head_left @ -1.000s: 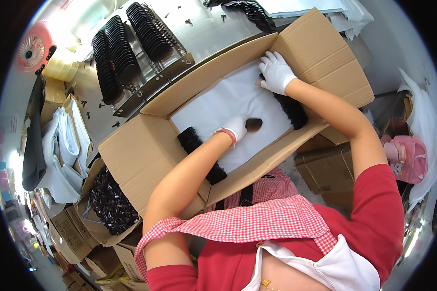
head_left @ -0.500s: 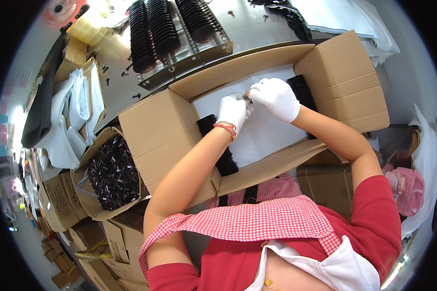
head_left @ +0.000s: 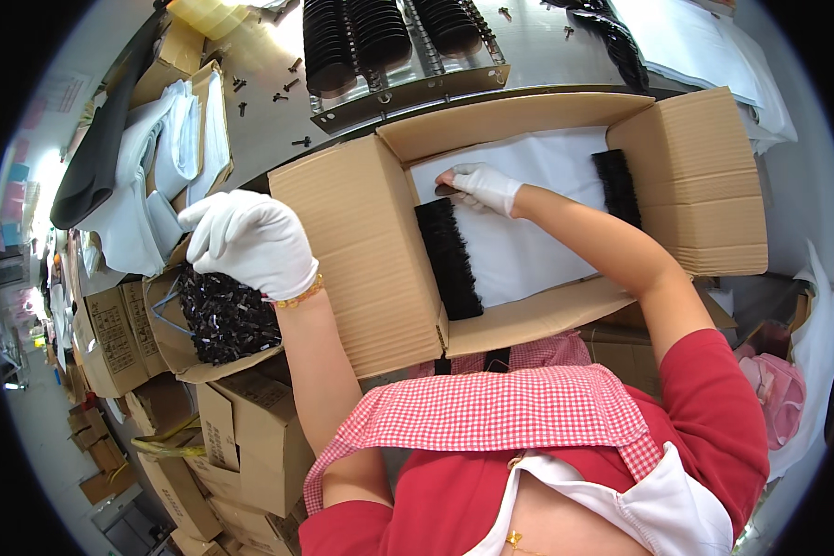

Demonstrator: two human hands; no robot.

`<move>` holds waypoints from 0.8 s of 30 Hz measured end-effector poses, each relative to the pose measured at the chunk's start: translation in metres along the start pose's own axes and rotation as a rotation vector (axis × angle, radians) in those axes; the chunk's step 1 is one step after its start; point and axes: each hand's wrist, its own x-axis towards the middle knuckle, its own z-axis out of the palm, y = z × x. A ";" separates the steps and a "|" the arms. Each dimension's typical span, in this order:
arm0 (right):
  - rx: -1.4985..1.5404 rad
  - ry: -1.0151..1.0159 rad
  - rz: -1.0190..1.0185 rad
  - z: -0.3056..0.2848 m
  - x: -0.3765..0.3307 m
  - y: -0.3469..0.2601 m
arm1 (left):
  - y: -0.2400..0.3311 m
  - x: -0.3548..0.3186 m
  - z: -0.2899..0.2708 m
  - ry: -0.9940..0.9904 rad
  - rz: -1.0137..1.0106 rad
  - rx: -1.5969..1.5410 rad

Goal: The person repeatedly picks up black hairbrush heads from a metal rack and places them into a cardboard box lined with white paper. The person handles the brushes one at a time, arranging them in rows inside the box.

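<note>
Your left hand (head_left: 248, 243) hovers spread and empty over the side box of small black parts (head_left: 222, 315). Your right hand (head_left: 482, 185) pinches one part at the top of the left row (head_left: 448, 259) in the lined carton (head_left: 343, 250); the row runs toward you.

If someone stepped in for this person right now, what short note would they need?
Left hand: gloved, over the small carton of loose black parts, holding nothing that shows.
Right hand: gloved, in the big box, fingertips at the top of the left black row, on what looks like one small dark part.
Done: white sheet lines the box; black rows run along its left and right sides.
Left: the middle of the sheet is bare, and many parts are in the carton.
</note>
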 end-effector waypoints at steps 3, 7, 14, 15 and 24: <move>-0.347 0.006 -0.033 0.007 0.028 0.010 | 0.012 0.003 -0.004 0.016 -0.099 0.061; -0.955 -0.136 -0.245 0.004 0.036 0.008 | 0.000 0.005 -0.016 0.051 -0.262 0.317; -1.071 0.066 -0.429 -0.004 -0.035 -0.078 | -0.037 0.012 -0.057 0.047 -0.061 2.118; -0.993 0.139 -0.457 -0.006 -0.048 -0.101 | -0.039 0.013 -0.067 -0.067 -0.014 2.379; -0.287 0.458 -0.589 -0.005 0.000 -0.207 | -0.071 0.044 -0.089 -0.585 -0.007 2.955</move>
